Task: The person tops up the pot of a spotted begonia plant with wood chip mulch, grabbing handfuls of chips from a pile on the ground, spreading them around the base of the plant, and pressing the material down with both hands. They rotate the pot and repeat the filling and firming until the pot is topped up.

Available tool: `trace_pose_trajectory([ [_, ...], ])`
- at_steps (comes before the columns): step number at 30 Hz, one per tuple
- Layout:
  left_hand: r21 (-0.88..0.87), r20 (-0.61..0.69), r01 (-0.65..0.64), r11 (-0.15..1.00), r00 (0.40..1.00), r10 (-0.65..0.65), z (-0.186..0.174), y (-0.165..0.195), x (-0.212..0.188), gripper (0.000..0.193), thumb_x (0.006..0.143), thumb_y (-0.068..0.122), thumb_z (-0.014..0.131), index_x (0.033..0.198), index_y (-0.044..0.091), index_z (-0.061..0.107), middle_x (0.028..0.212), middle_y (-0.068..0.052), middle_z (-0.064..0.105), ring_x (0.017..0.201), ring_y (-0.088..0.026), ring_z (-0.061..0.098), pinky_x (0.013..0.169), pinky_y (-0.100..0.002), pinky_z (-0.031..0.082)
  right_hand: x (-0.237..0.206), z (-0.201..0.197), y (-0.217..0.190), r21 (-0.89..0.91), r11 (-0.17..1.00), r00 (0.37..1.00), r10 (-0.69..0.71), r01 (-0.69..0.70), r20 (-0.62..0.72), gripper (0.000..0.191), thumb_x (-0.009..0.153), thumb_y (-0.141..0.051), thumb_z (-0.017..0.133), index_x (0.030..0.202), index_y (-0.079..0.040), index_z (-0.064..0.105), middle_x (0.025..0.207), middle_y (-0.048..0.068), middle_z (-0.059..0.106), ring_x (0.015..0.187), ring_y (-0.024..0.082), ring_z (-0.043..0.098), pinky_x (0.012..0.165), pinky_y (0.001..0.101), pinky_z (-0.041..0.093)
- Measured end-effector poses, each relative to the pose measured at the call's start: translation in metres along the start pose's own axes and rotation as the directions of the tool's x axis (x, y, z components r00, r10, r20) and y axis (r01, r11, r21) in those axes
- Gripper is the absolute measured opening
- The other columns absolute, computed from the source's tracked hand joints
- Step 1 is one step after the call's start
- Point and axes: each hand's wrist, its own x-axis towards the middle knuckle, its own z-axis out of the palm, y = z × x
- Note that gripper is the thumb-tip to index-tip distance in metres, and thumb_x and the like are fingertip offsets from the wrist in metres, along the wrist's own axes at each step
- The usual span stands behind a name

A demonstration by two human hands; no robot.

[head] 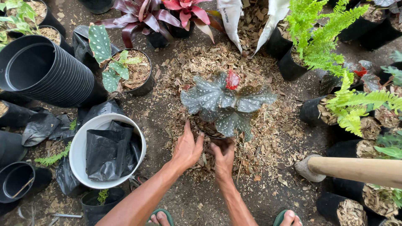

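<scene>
Silver-spotted, jagged leaves crown the begonia plant [226, 104] at the middle of a coarse wood-chip mound [268, 129]. Just below it, our left hand [187, 148] and right hand [223, 158] cup the pot's base, fingers pressed together. A smooth white bucket [79, 146] sits left of it.

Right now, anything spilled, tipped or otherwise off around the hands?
Yes. Wood chips are strewn over the ground around the spotted begonia that both hands reach under. The stack of black pots lies on its side at upper left. Crumpled black grow bags fill the white bucket.
</scene>
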Motion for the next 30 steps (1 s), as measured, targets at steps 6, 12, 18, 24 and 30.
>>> trace_pose_trajectory([
  [6, -0.185, 0.024, 0.089, 0.979, 0.996, -0.086, 0.015, -0.008, 0.016, 0.080, 0.097, 0.034, 0.052, 0.161, 0.003, 0.013, 0.141, -0.029, 0.058, 0.132, -0.038, 0.059, 0.121, -0.053, 0.032, 0.012, -0.037, 0.009, -0.018, 0.988, 0.956, 0.147, -0.156, -0.256, 0.026, 0.099, -0.005, 0.054, 0.124, 0.001, 0.058, 0.107, 0.015, 0.070, 0.086, 0.022, 0.072, 0.075, 0.0329, 0.064],
  [12, -0.216, -0.185, -0.036, 0.976, 0.983, -0.005, 0.025, -0.007, 0.035, 0.065, 0.094, 0.012, 0.059, 0.154, 0.004, 0.034, 0.144, -0.022, 0.055, 0.132, -0.037, 0.054, 0.117, -0.049, 0.038, 0.024, -0.052, 0.004, 0.003, 0.990, 0.947, 0.135, -0.140, -0.293, 0.024, 0.099, -0.003, 0.053, 0.122, -0.001, 0.059, 0.099, 0.015, 0.072, 0.079, 0.021, 0.070, 0.066, 0.0326, 0.061],
  [18, -0.163, -0.081, 0.153, 0.975, 0.983, -0.168, 0.005, -0.020, 0.051, 0.053, 0.102, 0.012, 0.042, 0.155, 0.019, 0.044, 0.128, -0.014, 0.071, 0.101, -0.029, 0.073, 0.095, -0.047, 0.059, 0.046, -0.091, -0.022, -0.119, 0.993, 0.933, -0.036, -0.007, -0.359, 0.022, 0.101, -0.008, 0.055, 0.119, -0.002, 0.066, 0.110, 0.012, 0.070, 0.094, 0.021, 0.066, 0.078, 0.0331, 0.059],
  [24, -0.141, -0.241, -0.067, 0.988, 0.970, 0.031, 0.003, -0.032, 0.064, 0.052, 0.102, 0.018, 0.048, 0.154, 0.021, 0.042, 0.129, -0.013, 0.069, 0.099, -0.023, 0.072, 0.098, -0.043, 0.053, 0.058, -0.079, -0.076, -0.424, 0.904, 0.999, -0.038, 0.047, 0.029, 0.032, 0.100, -0.016, 0.050, 0.126, -0.012, 0.067, 0.116, 0.009, 0.072, 0.101, 0.019, 0.069, 0.086, 0.0339, 0.057],
  [30, -0.096, -0.328, -0.294, 0.951, 0.911, 0.249, -0.010, -0.019, 0.050, 0.057, 0.100, 0.015, 0.053, 0.155, 0.024, 0.043, 0.138, -0.019, 0.063, 0.106, -0.027, 0.069, 0.095, -0.044, 0.052, 0.048, -0.052, -0.097, -0.515, 0.854, 0.968, 0.060, 0.078, 0.244, 0.034, 0.096, -0.023, 0.060, 0.125, -0.007, 0.056, 0.112, 0.009, 0.070, 0.090, 0.022, 0.071, 0.077, 0.0478, 0.061],
])
